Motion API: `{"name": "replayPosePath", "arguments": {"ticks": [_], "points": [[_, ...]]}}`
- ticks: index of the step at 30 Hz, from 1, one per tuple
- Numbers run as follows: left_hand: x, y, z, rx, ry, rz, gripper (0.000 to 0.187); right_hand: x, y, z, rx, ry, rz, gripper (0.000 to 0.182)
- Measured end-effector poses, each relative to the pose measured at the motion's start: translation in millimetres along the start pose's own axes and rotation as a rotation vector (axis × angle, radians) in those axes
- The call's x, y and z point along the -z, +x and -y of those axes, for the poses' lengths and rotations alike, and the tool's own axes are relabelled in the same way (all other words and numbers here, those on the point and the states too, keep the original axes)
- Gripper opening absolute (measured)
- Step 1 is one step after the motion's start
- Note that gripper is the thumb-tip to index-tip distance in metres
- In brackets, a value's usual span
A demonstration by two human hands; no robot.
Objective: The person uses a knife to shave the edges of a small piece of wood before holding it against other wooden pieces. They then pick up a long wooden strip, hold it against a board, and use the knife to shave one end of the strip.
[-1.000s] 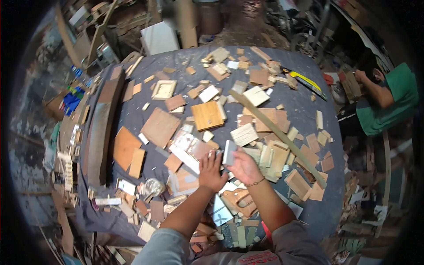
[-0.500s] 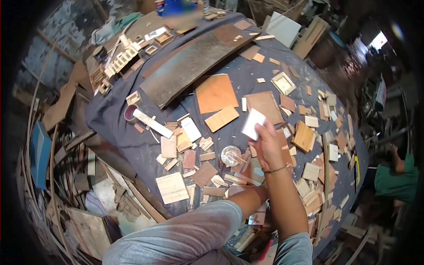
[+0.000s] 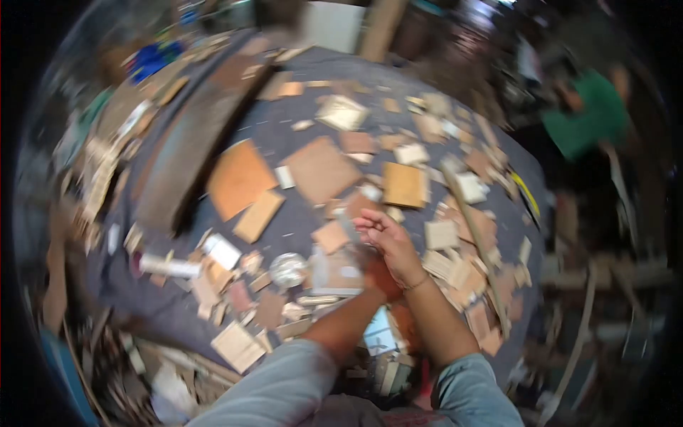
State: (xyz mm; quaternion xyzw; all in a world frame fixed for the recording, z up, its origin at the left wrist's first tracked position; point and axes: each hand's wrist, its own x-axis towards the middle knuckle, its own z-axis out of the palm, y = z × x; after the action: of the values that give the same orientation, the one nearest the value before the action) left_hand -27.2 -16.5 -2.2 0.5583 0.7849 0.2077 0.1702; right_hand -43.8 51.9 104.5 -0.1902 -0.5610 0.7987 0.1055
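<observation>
My right hand (image 3: 384, 238) is raised over the middle of the cloth-covered table, its fingers loosely bent and apart, with nothing visible in them. Just below it, my left hand (image 3: 383, 276) is a dark reddish smear; its fingers cannot be made out. Beside the hands lies a greyish clear sheet or flat case (image 3: 331, 274), with a small orange-brown wood piece (image 3: 331, 236) above it. To the left stands a round tub of whitish paste (image 3: 288, 270). A thick yellowish wood block (image 3: 403, 183) lies up and to the right of my right hand.
Wood offcuts lie across the dark cloth (image 3: 249, 128). A long dark plank (image 3: 199, 135) rests at the left, and a thin stick (image 3: 473, 242) at the right. Near the right edge is a yellow tool (image 3: 525, 193). A person in green (image 3: 590, 114) is beyond the table.
The view has swung to the right and is blurred. The white flat piece that my right hand held is no longer seen in it. My right hand has drawn back closer to my left.
</observation>
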Motion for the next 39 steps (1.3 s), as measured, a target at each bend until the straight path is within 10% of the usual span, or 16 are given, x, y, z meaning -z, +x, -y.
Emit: {"name": "replayPosePath", "arguments": {"ticks": [4,9,16,17,20,21,28,34,39], "points": [[-6.8,3.6,-7.5,0.006,0.042,-0.020,0.078,138.5,-24.5,-20.5,0.230,-0.545,-0.731,0.022],[-1.5,4.9,-15.7,0.029,0.050,-0.005,0.080,264.7,-26.4,-7.1,0.278,-1.126,-1.000,0.027],[-9.7,7.3,-13.6,0.041,0.011,-0.006,0.076,430.3,8.6,-54.1,0.095,-1.381,-1.040,0.039],[-5.1,6.2,-11.9,0.055,-0.043,0.014,0.075,415.9,11.5,-31.1,-0.010,-0.578,-1.033,0.039],[-12.8,1.0,-7.6,0.015,-0.062,-0.124,0.074,475.3,27.3,-25.4,0.124,-0.507,-0.639,0.035],[-13.5,0.0,-6.3,0.016,-0.026,-0.135,0.075,522.5,37.1,-46.5,0.123,-1.450,-0.666,0.043],[-11.2,-1.6,-10.0,-0.005,0.014,-0.173,0.076,422.2,35.8,18.0,-0.433,-1.606,-0.579,0.051],[-10.1,-1.9,-10.3,-0.008,0.013,-0.159,0.076,440.3,21.8,-0.2,-0.166,-1.711,-0.547,0.025],[-11.5,-2.0,-7.9,-0.022,0.015,-0.169,0.075,442.1,6.8,-22.7,0.330,-1.360,-1.004,0.006]]}}
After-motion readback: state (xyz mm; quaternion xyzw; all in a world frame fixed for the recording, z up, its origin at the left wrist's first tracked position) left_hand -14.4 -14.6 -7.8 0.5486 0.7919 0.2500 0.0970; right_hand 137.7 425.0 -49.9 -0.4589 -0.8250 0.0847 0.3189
